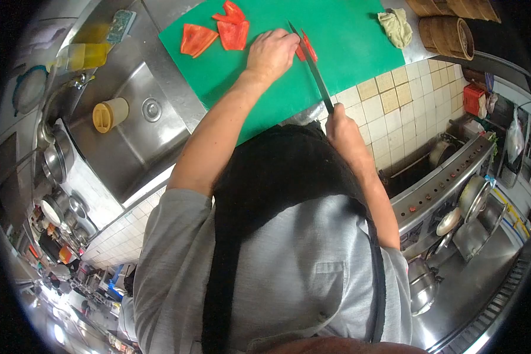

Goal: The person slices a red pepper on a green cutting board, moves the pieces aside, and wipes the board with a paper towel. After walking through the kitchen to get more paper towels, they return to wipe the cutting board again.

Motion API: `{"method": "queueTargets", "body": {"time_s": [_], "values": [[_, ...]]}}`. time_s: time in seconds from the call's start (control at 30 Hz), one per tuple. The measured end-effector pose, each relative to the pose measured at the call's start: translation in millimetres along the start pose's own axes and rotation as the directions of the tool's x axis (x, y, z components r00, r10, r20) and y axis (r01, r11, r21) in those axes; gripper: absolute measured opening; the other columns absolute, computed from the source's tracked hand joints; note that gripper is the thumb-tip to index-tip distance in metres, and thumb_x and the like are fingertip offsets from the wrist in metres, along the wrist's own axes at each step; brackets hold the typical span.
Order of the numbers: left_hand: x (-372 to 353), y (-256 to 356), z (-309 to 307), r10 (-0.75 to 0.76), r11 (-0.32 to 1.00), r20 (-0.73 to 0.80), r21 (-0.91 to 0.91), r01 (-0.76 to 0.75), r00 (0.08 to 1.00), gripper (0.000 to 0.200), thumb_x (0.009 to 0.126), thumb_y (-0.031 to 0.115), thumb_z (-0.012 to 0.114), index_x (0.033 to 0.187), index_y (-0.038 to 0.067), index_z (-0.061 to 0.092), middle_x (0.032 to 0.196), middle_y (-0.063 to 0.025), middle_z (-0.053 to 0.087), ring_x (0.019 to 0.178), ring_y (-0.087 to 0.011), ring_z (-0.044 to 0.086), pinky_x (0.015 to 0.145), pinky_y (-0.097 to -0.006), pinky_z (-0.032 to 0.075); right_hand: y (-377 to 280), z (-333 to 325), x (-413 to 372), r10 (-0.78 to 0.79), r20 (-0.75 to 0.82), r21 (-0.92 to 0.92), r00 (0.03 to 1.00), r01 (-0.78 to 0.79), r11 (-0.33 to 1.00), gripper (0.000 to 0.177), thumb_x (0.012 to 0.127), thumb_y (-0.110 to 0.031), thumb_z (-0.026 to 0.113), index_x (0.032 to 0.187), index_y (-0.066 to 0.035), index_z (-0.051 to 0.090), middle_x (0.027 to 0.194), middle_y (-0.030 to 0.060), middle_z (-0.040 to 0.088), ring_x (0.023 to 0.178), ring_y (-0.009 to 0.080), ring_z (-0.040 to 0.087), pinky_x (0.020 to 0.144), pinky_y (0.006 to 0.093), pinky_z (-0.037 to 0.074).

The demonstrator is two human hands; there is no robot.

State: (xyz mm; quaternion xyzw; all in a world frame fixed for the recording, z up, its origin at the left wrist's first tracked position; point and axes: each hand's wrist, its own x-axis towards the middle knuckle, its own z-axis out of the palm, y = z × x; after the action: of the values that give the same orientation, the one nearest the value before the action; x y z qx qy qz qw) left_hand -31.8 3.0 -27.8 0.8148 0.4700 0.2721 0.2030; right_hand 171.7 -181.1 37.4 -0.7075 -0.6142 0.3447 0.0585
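My right hand [344, 133] is wrapped round the handle of a long kitchen knife [317, 79], whose blade points away from me across the green cutting board [348, 35]. My left hand [273, 53] lies on the board with its fingers curled in, right beside the blade. Red bell pepper [308, 48] shows on both sides of the blade at my left fingertips; the part under the fingers is hidden. Left of that hand lie more red bell pepper pieces: a wide one [198, 40], another [233, 36] and a curled one [232, 12] touching it.
A crumpled pale cloth [395, 28] lies at the board's right end, near wooden tubs [446, 37]. To the left is a steel sink [127, 138] holding a yellowish container [110, 115]. A sponge [121, 26] rests at its back edge. A stove [445, 186] stands at the right.
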Motion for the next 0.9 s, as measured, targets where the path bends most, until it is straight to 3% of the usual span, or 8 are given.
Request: {"method": "queueTargets", "body": {"time_s": [0.27,0.57,0.77,0.9], "values": [[-2,-7,5,0.007,1.0,-0.004,-0.008,-0.007,1.0,0.014,0.095,0.021,0.069,0.105,0.013,0.074,0.103,-0.0086,0.072,0.099,-0.0341,0.069,0.091,-0.0481,0.056,11,17,40,-0.115,-0.043,-0.028,0.992,0.114,0.993,0.018,0.099,-0.007,0.054,0.108,0.002,0.042,0.081,0.0372,0.066,0.082,0.0578,0.066,0.071,0.0647,0.051],[-1,-4,1,0.02,1.0,0.02,0.022,-0.021,1.0,0.014,0.096,0.022,0.068,0.105,0.012,0.074,0.104,-0.0081,0.072,0.1,-0.0339,0.069,0.092,-0.0481,0.055,-2,2,-1,0.011,-0.002,-0.013,1.0,-0.011,1.0,0.017,0.099,-0.007,0.054,0.109,0.003,0.044,0.082,0.0373,0.066,0.084,0.0579,0.066,0.074,0.0648,0.052],[-5,-5,2,0.037,0.999,-0.027,-0.007,-0.038,0.999,0.014,0.096,0.02,0.069,0.105,0.011,0.075,0.108,-0.008,0.073,0.101,-0.033,0.069,0.092,-0.0473,0.054,11,21,29,-0.089,-0.044,0.045,0.995,0.09,0.995,0.017,0.1,-0.008,0.054,0.108,0.003,0.044,0.082,0.0373,0.066,0.082,0.0582,0.066,0.072,0.066,0.051],[-6,-8,2,0.036,0.999,-0.01,-0.007,-0.036,0.999,0.014,0.096,0.02,0.069,0.105,0.011,0.075,0.108,-0.008,0.074,0.101,-0.0324,0.069,0.092,-0.0468,0.054,6,8,33,-0.076,-0.037,0.009,0.996,0.076,0.997,0.019,0.1,-0.009,0.054,0.11,0.003,0.045,0.08,0.0374,0.066,0.08,0.0578,0.066,0.071,0.0663,0.051]]}}
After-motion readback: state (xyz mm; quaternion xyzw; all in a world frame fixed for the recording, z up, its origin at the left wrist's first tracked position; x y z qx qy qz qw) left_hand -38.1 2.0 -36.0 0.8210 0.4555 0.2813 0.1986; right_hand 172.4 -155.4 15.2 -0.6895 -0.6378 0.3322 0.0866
